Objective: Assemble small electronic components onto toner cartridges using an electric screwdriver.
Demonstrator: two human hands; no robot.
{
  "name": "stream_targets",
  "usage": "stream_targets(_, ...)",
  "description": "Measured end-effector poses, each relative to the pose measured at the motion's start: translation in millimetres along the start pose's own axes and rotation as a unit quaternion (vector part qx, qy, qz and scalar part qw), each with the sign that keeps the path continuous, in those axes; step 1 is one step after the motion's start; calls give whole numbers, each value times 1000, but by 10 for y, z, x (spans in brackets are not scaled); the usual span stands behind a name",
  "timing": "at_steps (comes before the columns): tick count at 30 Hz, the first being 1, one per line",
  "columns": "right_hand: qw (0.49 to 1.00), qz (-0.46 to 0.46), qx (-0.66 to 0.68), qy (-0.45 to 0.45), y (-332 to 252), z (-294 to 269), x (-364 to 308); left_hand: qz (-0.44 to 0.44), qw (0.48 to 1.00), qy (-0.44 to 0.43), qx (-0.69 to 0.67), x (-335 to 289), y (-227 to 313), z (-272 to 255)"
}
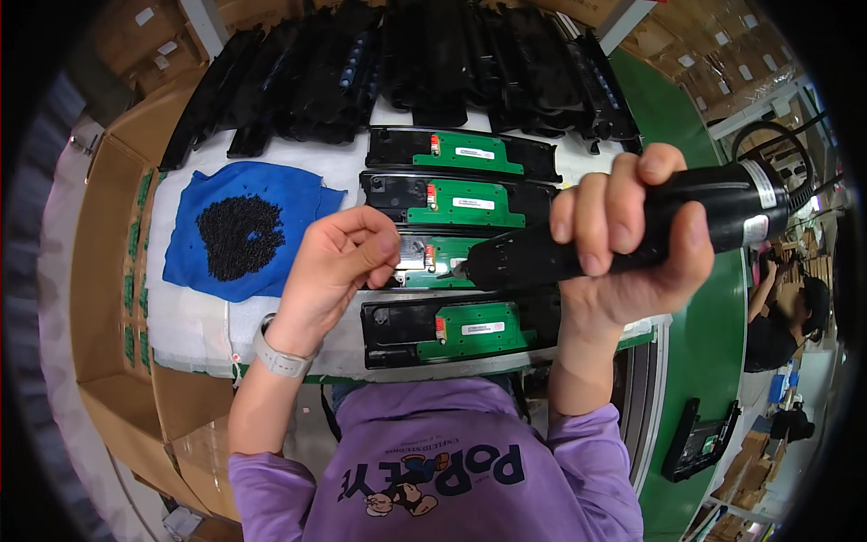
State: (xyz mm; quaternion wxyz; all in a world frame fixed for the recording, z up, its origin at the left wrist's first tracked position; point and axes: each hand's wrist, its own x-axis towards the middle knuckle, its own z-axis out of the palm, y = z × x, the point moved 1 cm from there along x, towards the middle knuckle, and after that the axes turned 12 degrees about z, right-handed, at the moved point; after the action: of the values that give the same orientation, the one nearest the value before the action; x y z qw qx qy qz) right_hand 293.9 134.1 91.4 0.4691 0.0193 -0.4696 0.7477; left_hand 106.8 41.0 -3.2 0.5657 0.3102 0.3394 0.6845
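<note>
My right hand (pixel 628 226) is wrapped round a black electric screwdriver (pixel 542 253), which lies almost level with its tip pointing left. The tip is down at a green circuit board (pixel 442 256) in the third black housing (pixel 384 279) of a column. My left hand (pixel 348 248) is closed, thumb and forefinger pinched together over that housing's left part. Whatever is between those fingertips is too small to make out. Left of this hand, a blue cloth (pixel 312 194) bears a heap of tiny black screws (pixel 239 235).
Other black housings with green boards lie above and below, including the nearest one (pixel 388 336). Dark plastic parts (pixel 433 63) are piled along the far side. A cardboard box (pixel 113 271) holding green boards stands left. At right, another person (pixel 790 316) is by a green surface (pixel 713 307).
</note>
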Motion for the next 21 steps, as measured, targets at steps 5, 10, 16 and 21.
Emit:
stream_targets(5, 1000, -21, 9, -12, -82, -94, -76, -31, 997, -30, 71, 6, -56, 153)
stream_targets(10, 999, -43, 14, 6, -61, -100, -96, -9, 992, -62, 110, -12, -68, 220)
stream_targets(16, 998, -52, 28, 30, -19, -113, -103, 0, 992, -55, 116, -22, -97, 217)
stream_targets(21, 1000, -19, 20, 0, -10, -108, -102, 15, 984, -82, 155, -19, -107, 198)
